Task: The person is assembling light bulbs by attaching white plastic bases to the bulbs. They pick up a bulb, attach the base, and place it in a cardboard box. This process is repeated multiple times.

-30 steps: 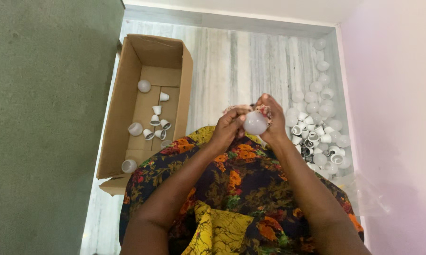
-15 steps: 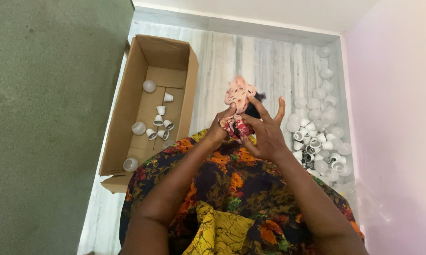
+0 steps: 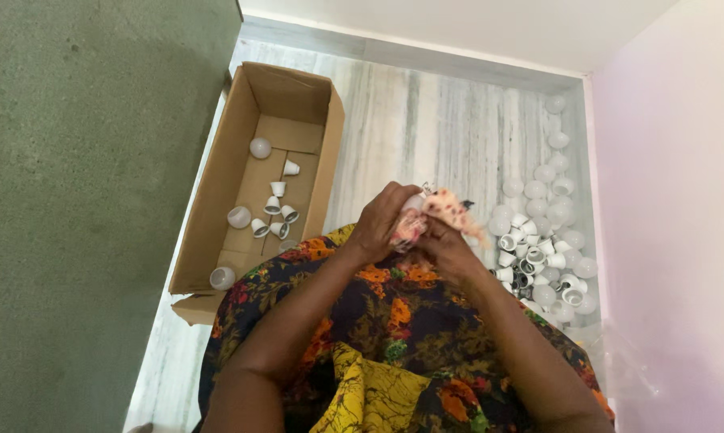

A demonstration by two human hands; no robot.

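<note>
On grey-streaked marble floor [image 3: 426,120] | cardboard box [image 3: 330,152] left | both hands clutch patterned cloth [image 3: 450,210]: left hand [image 3: 386,220], right hand [image 3: 442,248]

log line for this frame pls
left hand: grips patterned cloth | right hand: on cloth | bulb: hidden | cardboard box: left | bulb pile: right

Mostly hidden between left hand [image 3: 384,218] and right hand [image 3: 442,247]: white rounded bulb [image 3: 412,204], wrapped in blurred pink patterned cloth [image 3: 450,212]. Cut off at bottom edge: both forearms, floral dress [image 3: 378,337].
</note>
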